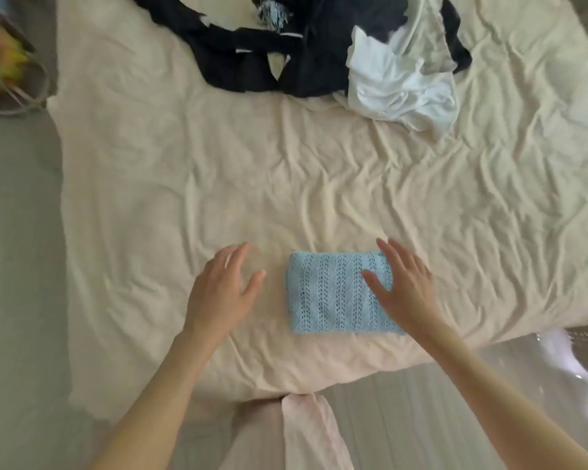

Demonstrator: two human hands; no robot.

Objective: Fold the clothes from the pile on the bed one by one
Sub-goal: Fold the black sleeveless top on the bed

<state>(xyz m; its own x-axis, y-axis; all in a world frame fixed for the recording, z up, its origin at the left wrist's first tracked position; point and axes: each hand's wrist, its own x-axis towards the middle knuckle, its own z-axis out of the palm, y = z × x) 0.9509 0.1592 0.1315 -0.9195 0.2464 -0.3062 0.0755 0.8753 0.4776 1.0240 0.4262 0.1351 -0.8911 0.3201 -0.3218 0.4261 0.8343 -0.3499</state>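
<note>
Cream bed sheet (319, 184): wrinkled fabric covers the bed and fills most of the view, seen from above by the person standing at its near edge.
Folded garment (336, 293): a light blue knit piece with an openwork striped pattern, folded into a neat rectangle, lies flat on the sheet close to the near edge of the bed, slightly right of centre.
Right hand (401, 286): flat with fingers straight and spread, it covers the right edge of the blue garment, thumb lying across the knit; whether the palm presses down or only hovers just above cannot be told.
Left hand (224, 286): open, fingers straight and relaxed, holding nothing; it is over the bare sheet just left of the blue garment, not touching it.
Hands together: apart, one on each side of the folded piece, both forearms bare.
Pile of clothes (319, 45): unfolded garments heaped at the far side of the bed, well apart from the blue piece; mostly dark navy or black cloth, with a crumpled white garment (394, 79) at its right side and a small blue-and-white patterned scrap near the top.
Floor (17, 266): pale, visible left of the bed and below it.
Basket (11, 69): blurred, with colourful contents, at the upper left corner beside the bed.
</note>
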